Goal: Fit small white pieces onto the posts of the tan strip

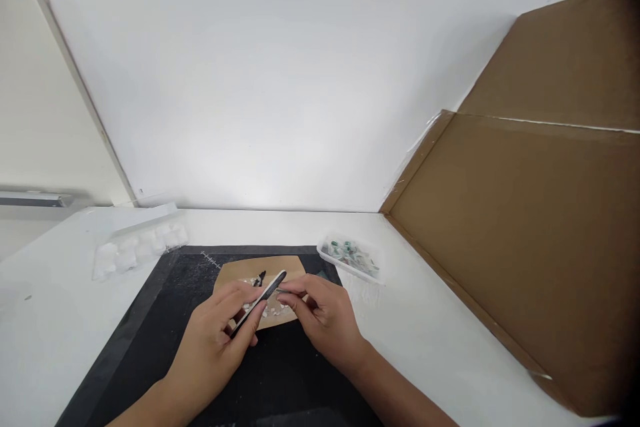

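My left hand (pixel 220 337) is closed around a thin black-and-silver tool like tweezers (pixel 260 301), which slants up to the right. My right hand (pixel 323 317) pinches something very small at the tool's upper tip; I cannot make out what it is. Both hands hover over a brown piece of card (pixel 235 272) strewn with several small white bits. The card lies on a black mat (pixel 165 307) on the white table (pixel 440 333).
A clear blister tray (pixel 137 247) with white pieces lies at the back left. A small white tray (pixel 350 257) of green and grey parts sits right of the mat. A big flattened cardboard sheet (pixel 525 227) leans along the right side. A white wall rises behind.
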Demonstrator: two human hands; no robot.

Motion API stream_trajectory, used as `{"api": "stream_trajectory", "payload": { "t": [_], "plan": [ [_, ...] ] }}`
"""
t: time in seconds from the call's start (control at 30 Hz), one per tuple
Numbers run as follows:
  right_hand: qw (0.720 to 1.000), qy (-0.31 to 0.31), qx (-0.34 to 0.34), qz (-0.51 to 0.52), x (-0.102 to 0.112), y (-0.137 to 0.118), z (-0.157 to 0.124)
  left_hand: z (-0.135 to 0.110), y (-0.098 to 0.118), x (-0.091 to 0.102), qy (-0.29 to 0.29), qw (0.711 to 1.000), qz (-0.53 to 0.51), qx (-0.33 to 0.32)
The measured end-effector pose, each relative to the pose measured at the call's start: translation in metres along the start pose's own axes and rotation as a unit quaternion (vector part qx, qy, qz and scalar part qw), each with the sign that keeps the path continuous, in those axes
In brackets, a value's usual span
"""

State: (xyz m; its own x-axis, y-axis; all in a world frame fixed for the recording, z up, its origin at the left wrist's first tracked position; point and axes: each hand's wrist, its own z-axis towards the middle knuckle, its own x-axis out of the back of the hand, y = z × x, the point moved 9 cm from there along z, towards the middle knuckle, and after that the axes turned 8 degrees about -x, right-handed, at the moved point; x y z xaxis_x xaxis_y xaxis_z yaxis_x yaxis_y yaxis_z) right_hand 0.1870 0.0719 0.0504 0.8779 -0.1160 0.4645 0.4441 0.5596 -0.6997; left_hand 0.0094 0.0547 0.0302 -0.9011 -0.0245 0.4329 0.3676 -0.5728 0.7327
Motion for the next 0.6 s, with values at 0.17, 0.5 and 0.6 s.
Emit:
{"api": "stream_trajectory", "payload": {
  "t": [0.17,0.5,0.6],
  "plan": [
    [1.0,0.027,0.003,-0.009,0.003,0.0,-0.002,0.002,0.0,-0.002,-0.009,1.0,-0.001,-0.004],
    [0.997,0.045,0.05,-0.048,0.002,-0.008,-0.003,-0.002,-0.007,-0.006,-0.024,0.999,-0.037,0.025],
    [0.994,0.062,0.056,-0.073,0.002,-0.01,-0.003,-0.002,-0.01,-0.009,-0.031,0.997,-0.056,0.04]
  ]
}}
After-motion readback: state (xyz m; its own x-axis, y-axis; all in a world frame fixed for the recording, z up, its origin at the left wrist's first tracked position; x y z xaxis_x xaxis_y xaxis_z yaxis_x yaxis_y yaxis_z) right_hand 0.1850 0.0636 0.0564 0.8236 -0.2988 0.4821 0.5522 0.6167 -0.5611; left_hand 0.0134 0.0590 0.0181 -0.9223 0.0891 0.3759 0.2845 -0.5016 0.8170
